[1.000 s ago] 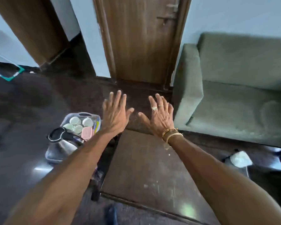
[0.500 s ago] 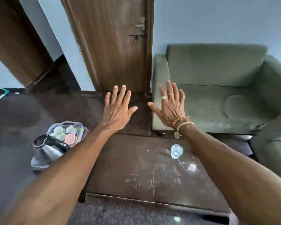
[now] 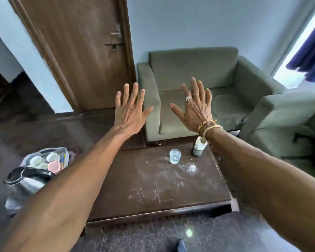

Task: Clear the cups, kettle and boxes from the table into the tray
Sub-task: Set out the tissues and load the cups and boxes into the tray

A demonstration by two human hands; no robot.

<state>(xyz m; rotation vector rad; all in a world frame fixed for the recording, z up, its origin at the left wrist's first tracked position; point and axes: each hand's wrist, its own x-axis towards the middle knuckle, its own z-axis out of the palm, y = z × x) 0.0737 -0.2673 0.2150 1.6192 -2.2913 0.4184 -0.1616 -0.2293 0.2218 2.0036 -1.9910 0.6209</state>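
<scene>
In the lower left of the frame, down beside the table [image 3: 153, 190], sits the clear tray [image 3: 66, 155]. The task's things are inside it. The shiny metal kettle [image 3: 24, 184] is at the near end. The pale cups [image 3: 35, 160] and a pink box [image 3: 54, 165] are packed behind it. The kettle looks like the heaviest thing, hard and smooth, so I think the black handle on top is the best place to hold it. The cups look small and light, but they could break if they knock together. The box looks light and easy to pinch by its sides. On the table, right of the middle of the frame, stands a small glass [image 3: 175, 156]. A dark bottle [image 3: 198, 149] with something white on it stands just beside it. The glass may be one more cup to clear. It looks thin and slippery and could crack, so a soft hold around its sides seems right. Both hands are up in the air in the middle of the frame, in front of the green chair [image 3: 193, 70]. The left hand [image 3: 128, 113] and the right hand [image 3: 195, 110] are flat, with the fingers straight and spread wide and the backs facing the camera. They hold nothing and touch nothing. The right hand has rings [image 3: 188, 97], and there are bands at its wrist. Both arms reach out long and straight over the table.
</scene>
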